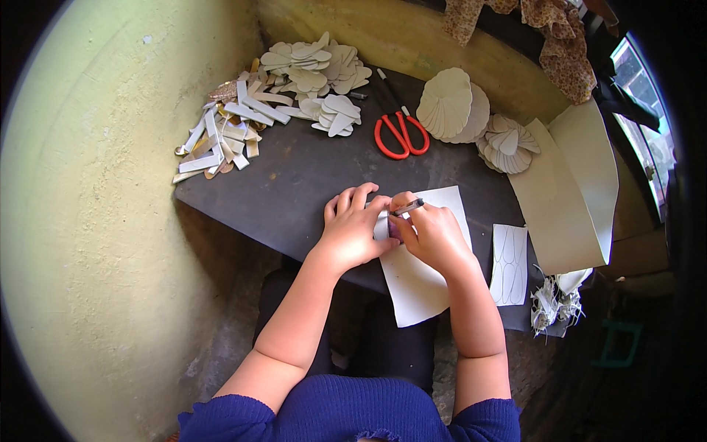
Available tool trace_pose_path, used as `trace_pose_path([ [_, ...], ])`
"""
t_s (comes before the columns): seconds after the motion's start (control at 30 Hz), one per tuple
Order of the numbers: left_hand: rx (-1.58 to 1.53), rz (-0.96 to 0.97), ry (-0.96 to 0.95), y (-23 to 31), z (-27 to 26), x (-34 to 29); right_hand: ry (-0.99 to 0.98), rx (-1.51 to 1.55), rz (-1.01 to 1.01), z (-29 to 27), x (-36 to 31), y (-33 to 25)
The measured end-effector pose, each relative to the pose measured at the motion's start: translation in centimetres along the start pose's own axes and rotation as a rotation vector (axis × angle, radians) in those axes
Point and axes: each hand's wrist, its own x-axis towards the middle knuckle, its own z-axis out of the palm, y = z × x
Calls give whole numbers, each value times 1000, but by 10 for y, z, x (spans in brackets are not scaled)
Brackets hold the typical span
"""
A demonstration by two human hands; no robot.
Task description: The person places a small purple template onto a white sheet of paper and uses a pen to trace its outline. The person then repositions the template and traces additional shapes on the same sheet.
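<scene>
On the dark table in front of me lies a long white sheet of card (418,287). My left hand (352,230) rests at its upper left edge, fingers spread, with thumb and index finger pressing beside a small pale piece (381,225). Pinched in my right hand (436,234) is a pen (408,207), held low over the sheet, its tip hidden among the fingers. Something purplish (398,231) shows between the two hands; I cannot tell what it is. Right of the sheet sits a smaller white card (509,265) with drawn curved outlines.
Scissors with red handles (402,138) lie at the back. Piles of cut pale shapes (313,66) and strips (228,136) fill the back left. Fanned stacks of rounded pieces (445,103) and a bent card sheet (563,199) stand right. White scraps (556,303) hang at the right edge.
</scene>
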Motion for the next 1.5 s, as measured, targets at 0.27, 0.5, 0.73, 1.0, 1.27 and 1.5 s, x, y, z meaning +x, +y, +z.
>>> trace_pose_path([
  [0.27, -11, -2, 13, 0, -1, -1, -40, 15, 25, -5, 0, -5],
  [0.5, -13, -7, 17, 1, -1, 0, -6, 9, 15, -1, 0, -1],
  [0.73, -13, -8, 13, -1, 0, -1, -7, 40, 54, -4, 2, -7],
  [1.0, -18, 16, 33, -2, 2, -1, 11, 53, 49, -1, 2, -2],
  [1.27, -14, 8, 40, -2, 3, -1, 55, -22, 94, 3, 4, -5],
  [1.5, -10, 2, 20, -2, 2, -1, -3, 63, 89, 3, 1, -1],
])
